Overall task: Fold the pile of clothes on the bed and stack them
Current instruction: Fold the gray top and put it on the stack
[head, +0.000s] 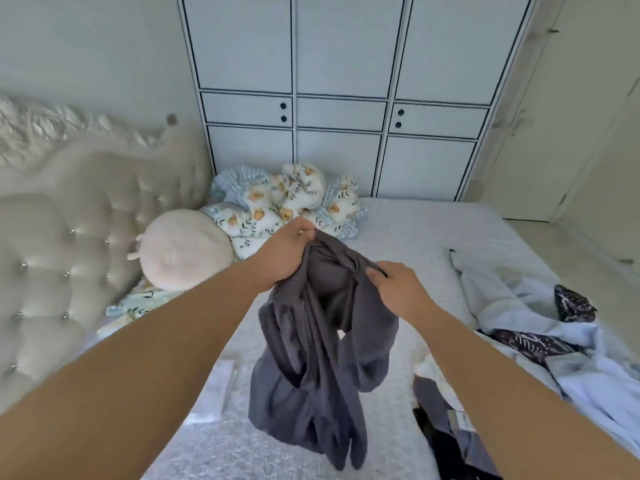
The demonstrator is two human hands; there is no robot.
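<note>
Grey fabric, one crumpled garment (322,358), hangs above the bed (398,233) in the head view, lifted clear so that its shape can be found before folding. The left hand (284,251) pinches a bunched upper edge at the highest point; the right hand (394,285) grips the cloth just beside it, apparently searching for a second corner. Unfolded clothes (519,306), pale blue and dark patterned, lie at the right of the bed. Folding appears barely begun; no stack is visible.
</note>
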